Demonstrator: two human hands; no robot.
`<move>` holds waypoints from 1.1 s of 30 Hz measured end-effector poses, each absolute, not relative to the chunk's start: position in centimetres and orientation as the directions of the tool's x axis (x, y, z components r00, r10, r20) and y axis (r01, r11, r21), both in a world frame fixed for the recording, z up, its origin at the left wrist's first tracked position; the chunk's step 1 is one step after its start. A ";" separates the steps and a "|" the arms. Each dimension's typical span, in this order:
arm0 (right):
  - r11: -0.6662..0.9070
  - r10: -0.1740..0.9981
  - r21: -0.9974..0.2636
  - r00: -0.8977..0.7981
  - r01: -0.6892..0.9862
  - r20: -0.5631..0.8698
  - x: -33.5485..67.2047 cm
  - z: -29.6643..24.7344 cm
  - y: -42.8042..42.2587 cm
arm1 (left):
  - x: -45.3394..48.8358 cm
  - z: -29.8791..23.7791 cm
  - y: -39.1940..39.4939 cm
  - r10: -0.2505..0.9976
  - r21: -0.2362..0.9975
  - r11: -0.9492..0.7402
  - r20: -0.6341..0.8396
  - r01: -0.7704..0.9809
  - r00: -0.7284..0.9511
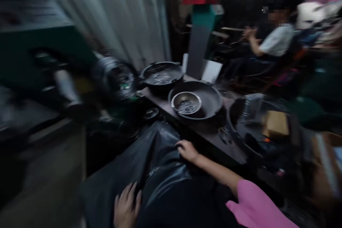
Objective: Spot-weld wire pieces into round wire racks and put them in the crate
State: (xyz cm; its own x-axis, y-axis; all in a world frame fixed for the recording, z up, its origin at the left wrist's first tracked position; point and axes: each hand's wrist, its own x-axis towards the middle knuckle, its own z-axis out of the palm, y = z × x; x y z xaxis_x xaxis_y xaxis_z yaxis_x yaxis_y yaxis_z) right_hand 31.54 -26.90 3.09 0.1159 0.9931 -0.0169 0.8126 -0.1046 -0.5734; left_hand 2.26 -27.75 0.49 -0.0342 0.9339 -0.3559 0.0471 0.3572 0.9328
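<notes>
My left hand [127,205] rests on the dark, shiny apron [162,171] over my lap, its fingers spread and nothing in it. Farther forward, my right hand [188,151] lies on the same apron near the knee, fingers slightly bent, with no object visible in it. Just beyond that hand, a small metal bowl [199,105] of small metal pieces sits inside a wide dark pan [215,96]. Behind it to the left, another dark pan [143,74] holds thin metal pieces. Blur hides fine detail.
A green and grey machine column [200,35] with a red top stands behind the pans. On the right are a large dark basin [232,114] and a yellowish block [277,124]. Coiled wire [107,71] stands left. Another person [278,41] sits at the back right.
</notes>
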 end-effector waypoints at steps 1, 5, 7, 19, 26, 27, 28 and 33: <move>-0.082 0.997 -0.569 0.077 0.819 -0.034 32.3 3.5 -26.3 | 2.1 0.3 -28.1 0.942 0.932 0.333 -0.325 0.144 -0.079; -0.026 0.991 -0.474 -0.040 0.880 -0.128 34.0 5.3 -25.0 | 2.2 0.3 -27.7 0.950 0.951 0.291 -0.276 0.099 -0.143; -0.029 0.979 -0.377 -0.050 0.926 -0.197 34.1 6.4 -24.9 | 2.1 0.3 -27.5 0.960 0.962 0.254 -0.238 0.097 -0.147; 0.780 0.481 -0.287 -0.826 0.557 -0.295 22.7 4.4 -17.9 | 0.2 -2.6 -26.5 0.930 0.240 -0.368 0.121 0.898 0.348; 0.907 0.239 -0.224 -0.873 0.357 -0.425 18.3 1.2 -16.8 | 0.0 -2.7 -25.8 0.942 0.242 -0.334 0.048 0.911 0.332; 0.904 0.243 -0.220 -0.865 0.366 -0.439 18.4 1.0 -16.8 | -0.1 -2.8 -25.8 0.943 0.252 -0.331 0.045 0.910 0.330; 0.901 0.248 -0.218 -0.857 0.375 -0.452 18.6 1.0 -16.8 | -0.1 -2.8 -25.8 0.943 0.257 -0.329 0.042 0.909 0.329; 0.891 0.252 -0.222 -0.839 0.395 -0.483 20.2 1.2 -16.7 | -0.1 -2.9 -25.8 0.943 0.258 -0.329 0.033 0.908 0.332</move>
State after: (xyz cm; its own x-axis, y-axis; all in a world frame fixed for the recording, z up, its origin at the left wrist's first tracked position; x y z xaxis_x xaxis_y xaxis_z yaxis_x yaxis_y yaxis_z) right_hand 20.18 -16.71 1.16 -0.8387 0.2518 -0.4829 0.3952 0.8914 -0.2216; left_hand -0.06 -25.80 -2.94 0.3323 0.9426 0.0331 0.9083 -0.3293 0.2579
